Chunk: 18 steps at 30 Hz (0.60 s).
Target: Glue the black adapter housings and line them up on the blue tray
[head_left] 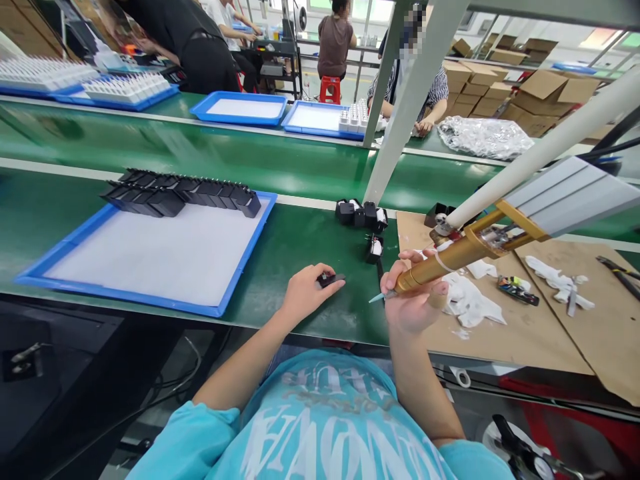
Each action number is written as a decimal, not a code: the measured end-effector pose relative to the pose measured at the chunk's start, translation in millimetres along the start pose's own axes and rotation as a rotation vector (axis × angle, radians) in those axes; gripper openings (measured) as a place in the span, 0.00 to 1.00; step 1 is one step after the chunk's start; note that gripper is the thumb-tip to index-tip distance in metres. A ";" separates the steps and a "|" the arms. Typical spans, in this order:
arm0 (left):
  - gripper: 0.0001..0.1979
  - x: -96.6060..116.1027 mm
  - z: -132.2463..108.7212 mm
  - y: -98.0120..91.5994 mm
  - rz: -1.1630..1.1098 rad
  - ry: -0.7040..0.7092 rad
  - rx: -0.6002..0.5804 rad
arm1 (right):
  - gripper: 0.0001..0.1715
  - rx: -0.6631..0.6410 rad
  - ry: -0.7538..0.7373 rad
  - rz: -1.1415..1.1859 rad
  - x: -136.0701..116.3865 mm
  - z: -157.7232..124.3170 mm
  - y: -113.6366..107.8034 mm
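Between the fingertips and thumb of my left hand (307,292) is a small flat black plastic part (332,280), held low over the green bench. My right hand (413,310) is wrapped round a gold-coloured glue dispenser (440,265) that slants up to the right. Its tapered teal nozzle (378,297) points left toward the black part, a short way apart from it. Just beyond my hands stands an open black housing (374,249) with white material and wires inside. Farther back are several similar black housings (361,215) in a cluster.
Left of me lies a blue-rimmed tray (220,311) with rows of black housings (185,192) along its far side. Brown cardboard (550,333) on the right holds crumpled white wipes (473,300), a circuit board (518,290) and pliers (620,270). A slanting white post (405,107) rises ahead; co-workers sit beyond.
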<state>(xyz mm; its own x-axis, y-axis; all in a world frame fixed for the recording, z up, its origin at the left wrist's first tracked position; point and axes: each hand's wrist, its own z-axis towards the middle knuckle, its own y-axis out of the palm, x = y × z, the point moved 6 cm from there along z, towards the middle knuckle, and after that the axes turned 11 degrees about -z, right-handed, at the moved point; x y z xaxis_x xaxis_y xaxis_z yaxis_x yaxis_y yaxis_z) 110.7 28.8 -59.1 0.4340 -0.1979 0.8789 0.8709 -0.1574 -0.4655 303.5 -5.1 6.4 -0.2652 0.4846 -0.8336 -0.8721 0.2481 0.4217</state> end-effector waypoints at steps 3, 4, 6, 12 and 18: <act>0.16 -4.5 3.7 -3.0 -0.236 -0.130 -0.013 | 0.24 0.003 -0.007 -0.023 -0.1 -0.3 -0.1; 0.18 -5.7 4.9 -3.8 -0.305 -0.163 -0.024 | 0.25 0.003 -0.009 -0.030 -0.1 -0.3 -0.2; 0.19 -7.9 7.7 -5.2 -0.398 -0.194 -0.048 | 0.24 -0.004 -0.017 -0.027 -0.2 -0.4 -0.1; 0.20 -14.8 12.8 -8.8 -0.432 -0.178 -0.065 | 0.23 -0.023 -0.031 0.025 -1.6 -0.1 -0.1; 0.12 21.6 3.1 -6.8 0.015 0.221 -0.245 | 0.23 -0.011 -0.036 0.000 -1.7 1.4 -4.5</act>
<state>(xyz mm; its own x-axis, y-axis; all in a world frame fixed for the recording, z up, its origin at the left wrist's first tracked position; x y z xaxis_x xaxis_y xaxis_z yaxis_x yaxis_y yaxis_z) 114.9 28.7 -36.7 0.3620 -0.4029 0.8406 0.7719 -0.3759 -0.5126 308.5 -5.8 6.4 -0.2506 0.5146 -0.8200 -0.8767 0.2387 0.4177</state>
